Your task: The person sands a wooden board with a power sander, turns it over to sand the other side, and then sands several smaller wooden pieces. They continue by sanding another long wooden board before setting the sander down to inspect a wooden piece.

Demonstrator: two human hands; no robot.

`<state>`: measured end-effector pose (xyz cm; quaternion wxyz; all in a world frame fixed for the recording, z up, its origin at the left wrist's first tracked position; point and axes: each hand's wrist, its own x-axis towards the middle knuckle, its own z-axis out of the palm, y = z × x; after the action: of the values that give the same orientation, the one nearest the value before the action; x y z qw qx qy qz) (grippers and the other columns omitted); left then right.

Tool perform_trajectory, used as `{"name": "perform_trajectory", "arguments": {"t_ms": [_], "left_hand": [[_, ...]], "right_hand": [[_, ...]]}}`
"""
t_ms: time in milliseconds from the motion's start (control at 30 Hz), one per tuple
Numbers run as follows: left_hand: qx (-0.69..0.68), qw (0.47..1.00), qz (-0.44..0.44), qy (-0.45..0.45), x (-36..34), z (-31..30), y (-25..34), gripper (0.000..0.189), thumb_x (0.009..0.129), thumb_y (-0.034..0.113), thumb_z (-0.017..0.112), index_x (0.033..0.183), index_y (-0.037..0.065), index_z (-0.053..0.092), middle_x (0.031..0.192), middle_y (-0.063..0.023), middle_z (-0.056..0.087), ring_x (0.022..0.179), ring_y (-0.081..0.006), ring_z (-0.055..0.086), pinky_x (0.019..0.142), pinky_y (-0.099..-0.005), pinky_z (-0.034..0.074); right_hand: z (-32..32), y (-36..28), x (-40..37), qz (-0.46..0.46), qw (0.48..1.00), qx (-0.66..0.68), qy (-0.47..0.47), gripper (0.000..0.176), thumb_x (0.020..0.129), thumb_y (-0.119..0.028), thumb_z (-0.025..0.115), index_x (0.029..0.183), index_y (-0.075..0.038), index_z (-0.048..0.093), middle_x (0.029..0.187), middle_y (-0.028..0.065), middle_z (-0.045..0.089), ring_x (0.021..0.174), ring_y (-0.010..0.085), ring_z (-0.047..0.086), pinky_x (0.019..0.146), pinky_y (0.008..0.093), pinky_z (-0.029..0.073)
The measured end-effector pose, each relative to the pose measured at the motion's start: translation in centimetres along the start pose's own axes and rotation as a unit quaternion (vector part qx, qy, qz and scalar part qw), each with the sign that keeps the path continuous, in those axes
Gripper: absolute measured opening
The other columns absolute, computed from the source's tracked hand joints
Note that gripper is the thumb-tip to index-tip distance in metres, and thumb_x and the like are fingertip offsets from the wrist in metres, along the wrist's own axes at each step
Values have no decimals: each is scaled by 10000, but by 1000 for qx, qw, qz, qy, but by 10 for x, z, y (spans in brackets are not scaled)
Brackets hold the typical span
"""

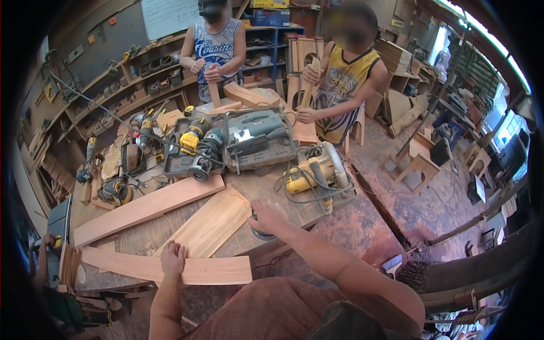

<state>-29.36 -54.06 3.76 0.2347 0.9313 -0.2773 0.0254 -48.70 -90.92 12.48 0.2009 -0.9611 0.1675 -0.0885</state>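
Note:
My left hand (173, 259) is closed over the upper edge of a gently curved wooden board (218, 270), which lies along the near edge of the workbench. Over by the bench edge to the right, my right hand (270, 216) grips a dark tool with a round base (262, 233); my fingers and palm cover most of it. Between my hands lies a flat pale plank (207, 221), its right end close to the dark tool. Behind it a long reddish plank (150, 208) slants across the workbench (238, 246).
A jigsaw (258, 133) lies in its open case beyond the planks. Routers (207, 156), drills (146, 133) and a yellow corded power tool (309, 175) surround it. Two people stand across the bench, each holding wood pieces. Another person's hand (50, 240) shows at far left.

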Motion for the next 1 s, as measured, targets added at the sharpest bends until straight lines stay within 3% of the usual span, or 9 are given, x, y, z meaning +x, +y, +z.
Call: {"name": "perform_trajectory", "arguments": {"t_ms": [1000], "left_hand": [[-6, 1000, 8, 11, -1, -1, -1, 322, 945, 362, 642, 1057, 64, 687, 1309, -169, 636, 1222, -375, 584, 1026, -480, 461]], "right_hand": [[4, 0, 1, 14, 1000, 2, -2, 501, 854, -389, 737, 1213, -83, 569, 1194, 164, 616, 1177, 364, 582, 917, 506, 500]]}}
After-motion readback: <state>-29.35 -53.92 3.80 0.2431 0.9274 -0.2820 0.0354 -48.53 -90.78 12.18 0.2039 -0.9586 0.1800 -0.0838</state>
